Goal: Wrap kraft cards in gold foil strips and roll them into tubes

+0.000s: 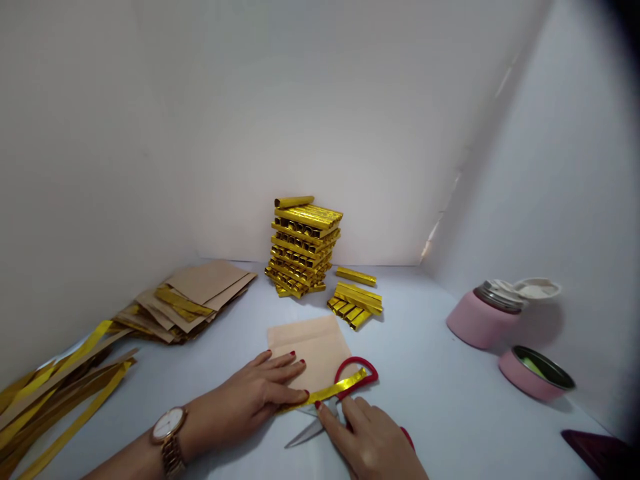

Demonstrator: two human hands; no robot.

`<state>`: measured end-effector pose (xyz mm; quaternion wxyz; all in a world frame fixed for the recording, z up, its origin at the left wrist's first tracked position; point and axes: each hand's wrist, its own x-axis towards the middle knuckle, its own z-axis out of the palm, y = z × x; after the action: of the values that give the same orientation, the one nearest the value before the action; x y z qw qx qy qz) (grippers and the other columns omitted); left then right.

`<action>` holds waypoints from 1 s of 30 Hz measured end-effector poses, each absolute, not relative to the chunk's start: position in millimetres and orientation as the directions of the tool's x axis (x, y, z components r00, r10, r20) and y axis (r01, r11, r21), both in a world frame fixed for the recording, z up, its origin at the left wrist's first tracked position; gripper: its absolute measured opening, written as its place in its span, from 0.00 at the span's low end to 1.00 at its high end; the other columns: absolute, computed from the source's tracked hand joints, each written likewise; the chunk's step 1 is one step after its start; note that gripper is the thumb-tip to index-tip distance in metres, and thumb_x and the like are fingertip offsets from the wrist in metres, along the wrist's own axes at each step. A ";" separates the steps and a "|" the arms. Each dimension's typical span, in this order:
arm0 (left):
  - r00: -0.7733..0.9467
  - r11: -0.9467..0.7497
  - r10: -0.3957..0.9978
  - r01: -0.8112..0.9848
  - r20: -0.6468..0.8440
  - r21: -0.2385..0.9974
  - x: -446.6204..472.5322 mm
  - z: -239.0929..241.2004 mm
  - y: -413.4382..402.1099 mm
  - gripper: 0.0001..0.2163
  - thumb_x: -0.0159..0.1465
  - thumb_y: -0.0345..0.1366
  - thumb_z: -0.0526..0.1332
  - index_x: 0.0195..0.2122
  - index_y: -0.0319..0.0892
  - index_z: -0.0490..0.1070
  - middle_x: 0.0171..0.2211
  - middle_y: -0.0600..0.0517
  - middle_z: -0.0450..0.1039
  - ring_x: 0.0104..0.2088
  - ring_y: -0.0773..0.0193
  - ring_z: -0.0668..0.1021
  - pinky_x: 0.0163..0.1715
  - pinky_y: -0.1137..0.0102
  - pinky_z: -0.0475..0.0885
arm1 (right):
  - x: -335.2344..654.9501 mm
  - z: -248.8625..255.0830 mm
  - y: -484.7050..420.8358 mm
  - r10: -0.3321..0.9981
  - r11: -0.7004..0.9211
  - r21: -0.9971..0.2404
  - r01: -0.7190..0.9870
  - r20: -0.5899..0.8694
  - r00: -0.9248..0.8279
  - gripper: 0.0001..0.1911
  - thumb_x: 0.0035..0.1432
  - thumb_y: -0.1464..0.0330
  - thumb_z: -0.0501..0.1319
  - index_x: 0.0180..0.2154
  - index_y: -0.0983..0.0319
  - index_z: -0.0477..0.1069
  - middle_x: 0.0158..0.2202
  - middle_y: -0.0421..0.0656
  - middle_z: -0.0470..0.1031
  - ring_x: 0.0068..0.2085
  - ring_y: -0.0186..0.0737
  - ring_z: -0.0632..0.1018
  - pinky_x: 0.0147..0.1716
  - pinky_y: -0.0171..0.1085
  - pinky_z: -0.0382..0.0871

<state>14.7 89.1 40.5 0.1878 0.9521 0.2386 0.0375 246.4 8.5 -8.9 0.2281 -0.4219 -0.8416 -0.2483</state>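
Note:
My left hand (267,390) lies flat, fingers spread, on a sheet of tan paper (320,347). Its thumb presses on a shiny gold strip (333,391) along the sheet's near edge. Red-handled scissors (305,437) stand with their blades apart. My right hand (373,437) is closed around the middle of the scissors, its thumb beside the strip. One blade points left on the near side; the other is partly hidden by the paper's edge. The strip's right end crosses a red handle loop. My right hand covers the pivot and most of the other handle.
Behind stands a stack of gold tubes (305,247), with a smaller pile (356,303) nearby. Tan sheets (210,287) and long gold strips (65,393) lie left. On the right are a pink jar (483,320), a pink bowl (530,383) and a dark flat object (595,450).

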 end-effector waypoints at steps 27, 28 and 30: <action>0.885 -0.718 0.464 0.404 -0.043 0.567 11.0 43.7 98.1 0.22 0.66 0.24 0.55 0.53 0.59 0.69 0.63 0.54 0.56 0.63 0.56 0.56 0.60 0.54 0.51 | 247.8 -14.8 6.5 0.646 0.582 0.242 0.776 0.443 -0.622 0.19 0.58 0.77 0.50 0.50 0.62 0.65 0.31 0.46 0.74 0.25 0.42 0.75 0.20 0.35 0.68; 0.885 -0.718 0.463 0.404 -0.044 0.567 11.1 43.9 98.4 0.21 0.66 0.24 0.55 0.53 0.59 0.69 0.63 0.54 0.57 0.63 0.56 0.56 0.60 0.54 0.51 | 245.6 -15.1 7.3 0.644 0.581 0.242 0.777 0.448 -0.621 0.19 0.56 0.77 0.51 0.50 0.62 0.65 0.31 0.46 0.74 0.25 0.42 0.75 0.20 0.35 0.68; 0.885 -0.719 0.463 0.405 -0.046 0.565 11.4 44.4 99.1 0.20 0.67 0.25 0.55 0.53 0.59 0.69 0.63 0.54 0.57 0.63 0.56 0.56 0.60 0.54 0.51 | 241.5 -15.0 8.9 0.642 0.580 0.233 0.780 0.458 -0.614 0.20 0.54 0.78 0.52 0.50 0.62 0.65 0.32 0.46 0.75 0.26 0.43 0.76 0.21 0.36 0.68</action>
<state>11.4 99.1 44.4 0.2927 0.9257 0.2343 0.0492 241.5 8.9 -15.0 0.1645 -0.4072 -0.8735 -0.2099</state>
